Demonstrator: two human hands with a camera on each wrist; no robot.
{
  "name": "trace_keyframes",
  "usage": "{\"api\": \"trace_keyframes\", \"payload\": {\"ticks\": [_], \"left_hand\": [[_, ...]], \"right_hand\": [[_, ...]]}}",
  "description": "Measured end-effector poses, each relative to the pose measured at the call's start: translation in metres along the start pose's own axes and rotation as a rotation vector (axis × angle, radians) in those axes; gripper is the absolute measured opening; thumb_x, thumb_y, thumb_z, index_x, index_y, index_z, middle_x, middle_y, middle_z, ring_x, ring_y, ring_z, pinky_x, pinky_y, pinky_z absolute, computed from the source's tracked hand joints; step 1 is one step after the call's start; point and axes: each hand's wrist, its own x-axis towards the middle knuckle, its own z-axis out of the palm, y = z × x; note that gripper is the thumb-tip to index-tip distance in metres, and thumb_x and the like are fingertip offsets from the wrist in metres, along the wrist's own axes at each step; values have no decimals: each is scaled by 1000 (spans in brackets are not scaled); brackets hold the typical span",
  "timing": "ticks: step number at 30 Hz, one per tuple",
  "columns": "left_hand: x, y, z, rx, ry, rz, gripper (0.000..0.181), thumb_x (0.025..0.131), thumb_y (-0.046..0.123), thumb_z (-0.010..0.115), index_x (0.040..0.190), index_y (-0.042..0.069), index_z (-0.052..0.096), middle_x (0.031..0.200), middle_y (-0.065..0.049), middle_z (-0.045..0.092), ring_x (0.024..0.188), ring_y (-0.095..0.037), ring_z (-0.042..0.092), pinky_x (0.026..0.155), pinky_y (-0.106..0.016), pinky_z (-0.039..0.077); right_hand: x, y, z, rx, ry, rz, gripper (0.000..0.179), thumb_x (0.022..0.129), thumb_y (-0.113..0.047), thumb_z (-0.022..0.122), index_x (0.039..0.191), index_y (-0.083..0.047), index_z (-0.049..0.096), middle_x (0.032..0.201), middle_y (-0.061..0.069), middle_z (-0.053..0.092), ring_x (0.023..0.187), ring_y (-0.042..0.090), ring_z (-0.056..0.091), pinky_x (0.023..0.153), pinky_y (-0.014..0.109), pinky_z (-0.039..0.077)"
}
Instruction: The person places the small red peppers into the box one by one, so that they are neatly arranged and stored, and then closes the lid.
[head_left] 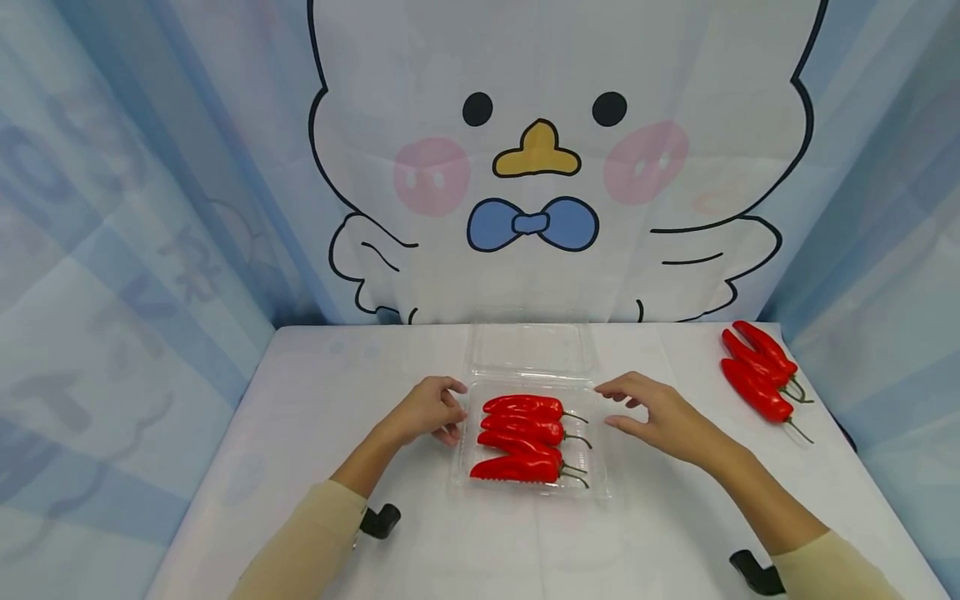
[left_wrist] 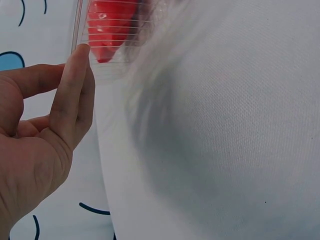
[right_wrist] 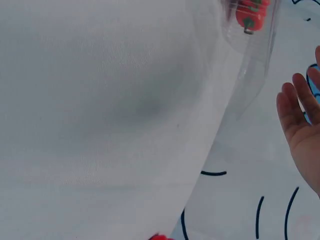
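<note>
A clear plastic clamshell box [head_left: 597, 450] lies on the table with its lid [head_left: 531, 348] folded back. Several glossy red chili peppers [head_left: 517, 427] lie side by side in it, green stems to the right. My left hand [head_left: 431, 408] is at the box's left edge, fingers loosely bent. In the left wrist view, a fingertip of the left hand [left_wrist: 55, 110] overlaps the ribbed box wall [left_wrist: 82, 25]. Off the right edge hovers my right hand [head_left: 652, 410], thumb and fingers apart. The right wrist view has the right hand [right_wrist: 302, 117] beside the box corner [right_wrist: 255, 75], holding nothing.
Three more red chili peppers [head_left: 757, 392] lie near the table's right edge. Behind the white-covered table [head_left: 337, 358] hangs a curtain [head_left: 540, 283] with a cartoon bird; blue curtains [head_left: 112, 292] flank both sides. A black strap end [head_left: 381, 522] shows by the left sleeve.
</note>
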Motion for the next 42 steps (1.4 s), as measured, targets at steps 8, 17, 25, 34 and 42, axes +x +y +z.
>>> {"api": "trace_keyframes", "payload": {"ticks": [8, 17, 25, 34, 42], "left_hand": [[-2, 1, 0, 1, -1, -3, 44, 95, 5, 71, 136, 0, 57, 91, -15, 67, 62, -20, 70, 60, -30, 64], [-2, 1, 0, -8, -8, 4, 45, 95, 4, 70, 137, -1, 56, 89, -14, 67, 61, -20, 70, 60, -31, 64], [-2, 1, -1, -22, -14, 10, 44, 96, 3, 69, 138, -2, 55, 88, -14, 67, 61, -20, 70, 60, -32, 64], [-2, 0, -1, -17, -7, 1, 44, 96, 4, 68, 138, -1, 55, 89, -14, 67, 62, -20, 70, 60, -31, 64], [-2, 0, -1, -21, -16, 10, 44, 96, 4, 68, 138, -1, 55, 89, -14, 67, 62, -20, 70, 60, -31, 64]], "right_hand": [[-10, 27, -19, -53, 130, 86, 53, 90, -24, 81, 137, -10, 61, 131, 15, 66, 108, 36, 69, 86, 52, 63], [-25, 59, -35, -74, 224, 194, 63, 90, -24, 81, 143, -4, 55, 139, 26, 59, 120, 49, 60, 85, 63, 60], [-36, 86, -49, -120, 264, 259, 72, 87, -19, 83, 149, -3, 49, 145, 32, 52, 130, 55, 48, 85, 72, 55], [-50, 116, -60, -189, 309, 321, 80, 82, -16, 86, 150, 0, 47, 149, 35, 43, 131, 59, 38, 84, 79, 49], [-66, 143, -64, -211, 321, 363, 80, 80, -13, 87, 147, 2, 47, 144, 37, 41, 124, 60, 36, 79, 78, 53]]}}
